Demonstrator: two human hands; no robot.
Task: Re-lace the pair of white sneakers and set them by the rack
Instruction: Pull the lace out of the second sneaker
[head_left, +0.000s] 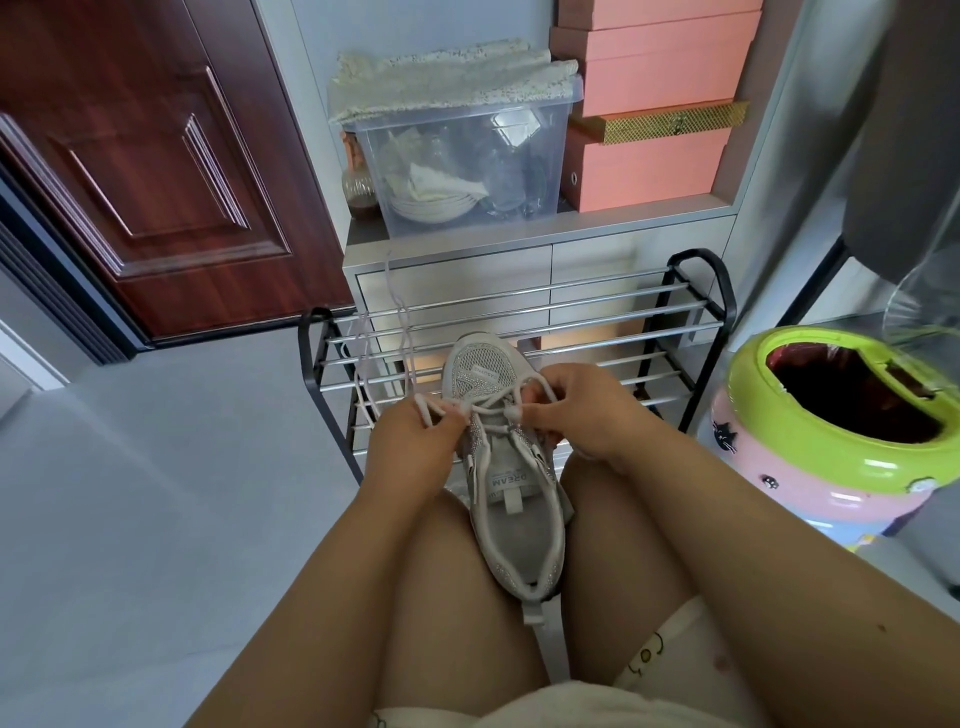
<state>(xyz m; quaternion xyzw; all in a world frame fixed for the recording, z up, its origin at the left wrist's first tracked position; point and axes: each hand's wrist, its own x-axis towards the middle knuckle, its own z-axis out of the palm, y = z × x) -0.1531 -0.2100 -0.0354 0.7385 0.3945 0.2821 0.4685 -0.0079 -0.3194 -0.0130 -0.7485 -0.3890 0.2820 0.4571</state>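
one white sneaker (511, 467) lies wedged between the person's bare thighs, toe pointing away toward the shoe rack (524, 332), heel nearest the body, opening facing up. tongue label reads "dream". only this one sneaker of the pair in view.

left hand (415, 447) sits on the left side of the sneaker's midfoot, fingers curled, grip pinching a loop of the white shoelace (488, 402). right hand (582, 410) on the right side, fingers curled too, grip pinching the lace near the eyelets with a loop passing over the fingers. lace runs taut across the vamp between both hands. a second loose white lace (400, 312) dangles from the edge of the cabinet ledge (519, 234) down over the rack's left end; where its lower end finishes cannot be told.

rack is black-framed with chrome bars, standing on the grey floor (156, 493) right in front of the cabinet, sneaker toe overlapping its front bars.

on the ledge: clear plastic storage bin (467, 156) with bowls and glassware inside, a lace cloth (447, 78) draped on its lid, stacked salmon-pink boxes (654, 104) to its right, a gold box (660, 122) slotted among them. dark red door (156, 156) at far left. green-rimmed pink bin (841, 415) at right edge of the floor, beside the rack's right end.
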